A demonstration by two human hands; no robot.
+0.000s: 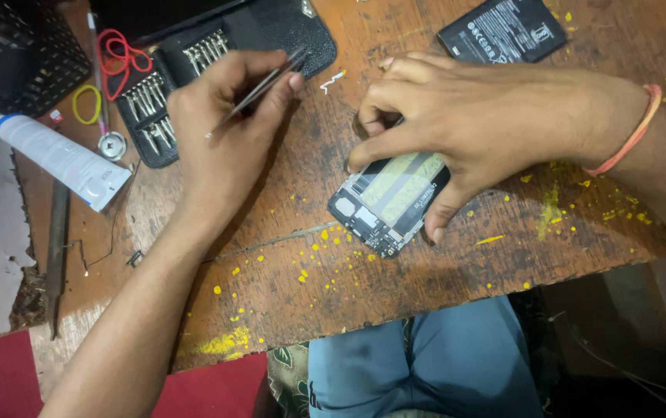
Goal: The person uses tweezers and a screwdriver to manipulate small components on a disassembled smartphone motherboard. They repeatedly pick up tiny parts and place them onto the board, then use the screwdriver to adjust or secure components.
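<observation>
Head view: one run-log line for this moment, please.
left hand: holds tweezers | right hand: pins opened phone on wooden table | battery lies apart | screwdriver kit open

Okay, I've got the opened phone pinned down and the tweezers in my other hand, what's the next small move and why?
Probably bring the thin metal tweezers in your left hand across to the opened black phone. Your right hand already presses it to the worn wooden table, while the tweezer tips hover apart over the black tool case.
</observation>
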